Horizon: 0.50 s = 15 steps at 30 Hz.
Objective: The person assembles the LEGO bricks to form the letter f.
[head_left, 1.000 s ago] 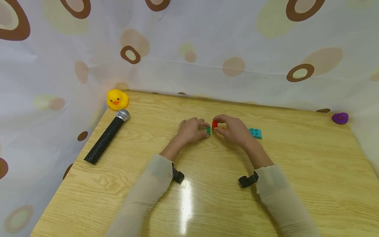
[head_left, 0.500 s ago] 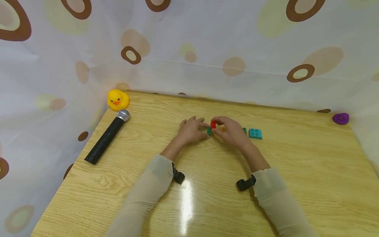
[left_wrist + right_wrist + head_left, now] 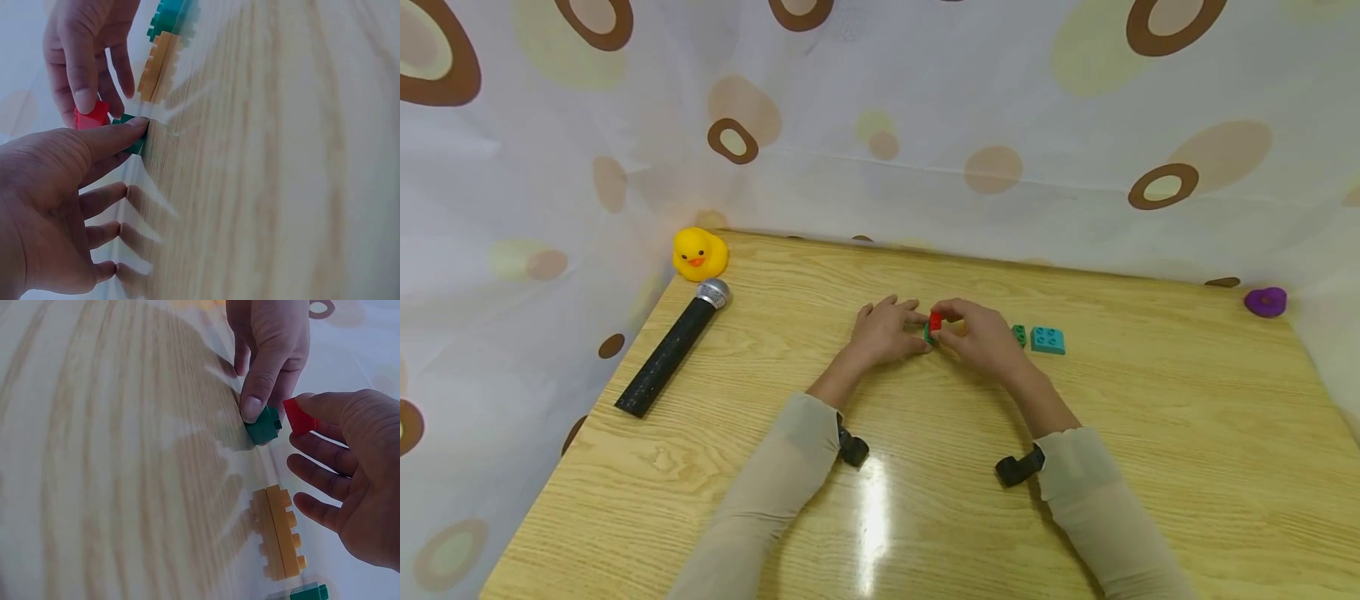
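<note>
Thumb and fingers of my left hand (image 3: 887, 332) pinch a green toy building brick (image 3: 265, 427) resting on the table. Its studs point up in the right wrist view. My right hand (image 3: 988, 337) pinches a red toy building brick (image 3: 299, 417) between thumb and fingertips, just above the green one, with a narrow gap between them. In the head view the red brick partly covers the green brick. Orange bricks (image 3: 278, 531) lie on the table beside the right hand, which hides them in the head view.
A second green brick (image 3: 1018, 334) and a turquoise brick (image 3: 1048, 340) lie right of the right hand. At left are a microphone (image 3: 673, 346) and a yellow rubber duck (image 3: 700, 254). A purple object (image 3: 1266, 302) sits at the far right corner. Patterned cloth borders the table (image 3: 940, 500).
My right hand has moved left with the red brick, closer to the green brick. A second green brick has come into view behind it. My left hand has stayed in place.
</note>
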### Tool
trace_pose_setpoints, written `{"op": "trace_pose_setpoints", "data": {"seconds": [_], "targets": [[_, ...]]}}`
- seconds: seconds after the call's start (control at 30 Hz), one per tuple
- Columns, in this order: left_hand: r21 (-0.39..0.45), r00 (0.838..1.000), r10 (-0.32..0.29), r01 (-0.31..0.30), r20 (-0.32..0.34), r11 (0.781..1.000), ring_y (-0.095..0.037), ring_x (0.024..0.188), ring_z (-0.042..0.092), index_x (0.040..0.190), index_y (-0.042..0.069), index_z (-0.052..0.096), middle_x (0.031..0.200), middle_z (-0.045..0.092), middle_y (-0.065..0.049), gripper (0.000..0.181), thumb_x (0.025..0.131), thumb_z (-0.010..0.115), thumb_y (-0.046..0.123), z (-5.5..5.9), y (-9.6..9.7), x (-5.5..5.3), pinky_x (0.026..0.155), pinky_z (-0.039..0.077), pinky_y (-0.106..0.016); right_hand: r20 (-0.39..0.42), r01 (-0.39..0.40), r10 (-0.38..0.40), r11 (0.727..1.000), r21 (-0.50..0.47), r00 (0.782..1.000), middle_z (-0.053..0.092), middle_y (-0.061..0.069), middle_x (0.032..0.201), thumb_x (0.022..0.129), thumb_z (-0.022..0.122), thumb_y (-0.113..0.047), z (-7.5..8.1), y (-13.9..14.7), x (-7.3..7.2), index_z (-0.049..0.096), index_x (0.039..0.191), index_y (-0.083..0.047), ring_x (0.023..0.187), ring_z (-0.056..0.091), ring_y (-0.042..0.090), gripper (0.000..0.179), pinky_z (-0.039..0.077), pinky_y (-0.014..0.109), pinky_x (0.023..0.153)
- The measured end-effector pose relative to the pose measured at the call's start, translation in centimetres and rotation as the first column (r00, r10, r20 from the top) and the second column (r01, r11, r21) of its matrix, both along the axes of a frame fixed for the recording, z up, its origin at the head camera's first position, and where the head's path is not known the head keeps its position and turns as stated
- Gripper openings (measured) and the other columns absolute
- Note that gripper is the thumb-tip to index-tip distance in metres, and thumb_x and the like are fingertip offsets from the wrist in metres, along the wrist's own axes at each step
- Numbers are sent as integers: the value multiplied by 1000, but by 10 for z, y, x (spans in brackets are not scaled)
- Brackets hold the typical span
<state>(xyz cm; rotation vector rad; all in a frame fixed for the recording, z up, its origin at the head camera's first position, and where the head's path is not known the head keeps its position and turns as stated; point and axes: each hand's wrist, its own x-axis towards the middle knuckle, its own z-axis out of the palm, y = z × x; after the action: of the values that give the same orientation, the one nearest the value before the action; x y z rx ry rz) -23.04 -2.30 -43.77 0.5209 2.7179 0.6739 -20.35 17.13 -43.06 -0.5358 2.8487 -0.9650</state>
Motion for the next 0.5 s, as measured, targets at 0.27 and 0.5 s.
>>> {"op": "trace_pose_setpoints", "data": {"seconds": [0.27, 0.5], "targets": [[12, 1000, 1, -1, 4, 1000, -27, 158, 20, 140, 29, 64, 162, 40, 3, 51, 92, 74, 44, 0, -1, 0, 126, 11, -57, -12, -12, 12, 1000, -7, 1000, 67, 15, 132, 101, 66, -26, 2, -2, 1, 62, 134, -9, 121, 64, 35, 38, 52, 56, 99], [11, 1000, 4, -4, 3, 1000, -27, 158, 20, 139, 29, 64, 162, 40, 4, 51, 91, 74, 43, 0, 0, 0, 126, 11, -57, -8, -12, 12, 1000, -7, 1000, 67, 16, 132, 101, 65, -26, 1, -2, 1, 61, 137, -9, 121, 64, 35, 40, 53, 56, 98]]}}
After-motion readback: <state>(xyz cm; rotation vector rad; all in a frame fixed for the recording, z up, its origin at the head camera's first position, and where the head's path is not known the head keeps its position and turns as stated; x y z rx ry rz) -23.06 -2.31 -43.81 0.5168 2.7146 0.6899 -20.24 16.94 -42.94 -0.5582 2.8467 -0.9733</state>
